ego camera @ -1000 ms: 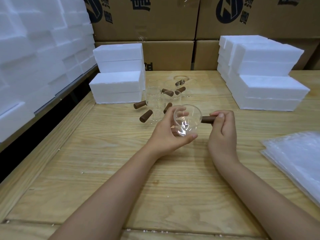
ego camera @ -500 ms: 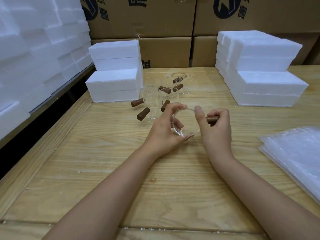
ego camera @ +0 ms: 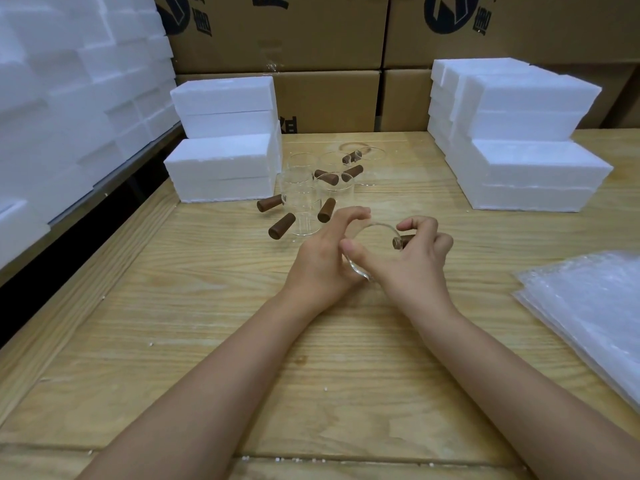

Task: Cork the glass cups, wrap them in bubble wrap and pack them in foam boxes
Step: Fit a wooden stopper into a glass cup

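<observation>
A clear glass cup (ego camera: pixel 375 233) is held between both hands above the middle of the wooden table (ego camera: pixel 207 323), its mouth tilted toward me. My left hand (ego camera: pixel 325 261) grips its left rim with curled fingers. My right hand (ego camera: pixel 412 258) grips the cup's brown cork handle (ego camera: pixel 401 241), its thumb lying across the cup's lower rim. Behind the hands stand several more glass cups (ego camera: pixel 304 202) with brown cork handles (ego camera: pixel 281 226) sticking out sideways.
Stacked white foam boxes sit at the back left (ego camera: pixel 221 161) and back right (ego camera: pixel 526 161). A pile of bubble wrap sheets (ego camera: pixel 588 306) lies at the right edge. A foam wall (ego camera: pixel 69 98) fills the left, cardboard cartons (ego camera: pixel 311 36) the back.
The cup has turned in my hands and sunk slightly. My right thumb has swung across the cup's lower rim, and my right fingers have curled tighter round the cork handle.
</observation>
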`<state>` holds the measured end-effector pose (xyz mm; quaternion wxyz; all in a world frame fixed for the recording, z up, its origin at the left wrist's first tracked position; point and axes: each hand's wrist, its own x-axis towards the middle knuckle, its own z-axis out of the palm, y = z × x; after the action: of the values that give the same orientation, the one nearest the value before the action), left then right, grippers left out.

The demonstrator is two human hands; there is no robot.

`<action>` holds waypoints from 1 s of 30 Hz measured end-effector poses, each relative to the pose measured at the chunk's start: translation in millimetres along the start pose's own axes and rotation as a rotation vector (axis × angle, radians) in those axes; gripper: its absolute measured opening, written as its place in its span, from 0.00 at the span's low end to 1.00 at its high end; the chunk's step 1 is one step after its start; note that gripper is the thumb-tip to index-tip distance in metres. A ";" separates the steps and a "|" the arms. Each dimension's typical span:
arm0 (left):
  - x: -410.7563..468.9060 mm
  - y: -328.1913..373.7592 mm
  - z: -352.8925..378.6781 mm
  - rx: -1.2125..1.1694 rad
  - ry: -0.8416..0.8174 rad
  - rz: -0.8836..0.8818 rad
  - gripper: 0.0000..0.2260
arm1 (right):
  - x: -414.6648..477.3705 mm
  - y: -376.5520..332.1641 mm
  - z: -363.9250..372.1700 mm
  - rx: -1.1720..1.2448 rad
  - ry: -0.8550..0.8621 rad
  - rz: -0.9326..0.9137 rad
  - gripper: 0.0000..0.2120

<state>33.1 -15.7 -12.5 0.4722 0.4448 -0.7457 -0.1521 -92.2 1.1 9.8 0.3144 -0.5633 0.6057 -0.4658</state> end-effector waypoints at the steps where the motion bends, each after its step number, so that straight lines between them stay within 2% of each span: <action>1: -0.1 0.1 -0.7 -0.008 0.000 -0.008 0.28 | -0.2 0.7 -0.5 -0.018 -0.019 -0.024 0.41; 5: 1.3 0.7 -5.1 -0.116 0.012 -0.081 0.27 | 1.1 5.8 -4.1 -0.080 -0.086 -0.110 0.38; 12: 5.4 -7.5 -6.2 -0.285 0.013 -0.134 0.32 | 6.6 12.3 -12.5 -0.047 -0.158 -0.243 0.32; 19: 6.8 -10.2 -4.4 -0.352 0.029 -0.131 0.30 | 15.2 11.2 -24.4 0.131 -0.272 -0.252 0.14; 24: 6.8 -9.4 -5.4 -0.344 0.006 -0.113 0.30 | 17.6 11.7 -23.8 0.202 -0.211 -0.211 0.03; 26: 6.8 -8.2 -5.1 -0.317 -0.004 -0.111 0.30 | 18.4 11.9 -22.8 0.216 -0.171 -0.187 0.04; 30: 5.0 -3.8 -4.4 -0.243 -0.026 -0.097 0.29 | 17.2 12.8 -20.1 0.258 -0.088 -0.093 0.13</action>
<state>38.0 -21.0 -9.9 0.5051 0.4177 -0.7055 -0.2695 -118.3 -12.3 7.9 0.3887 -0.5656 0.4994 -0.5288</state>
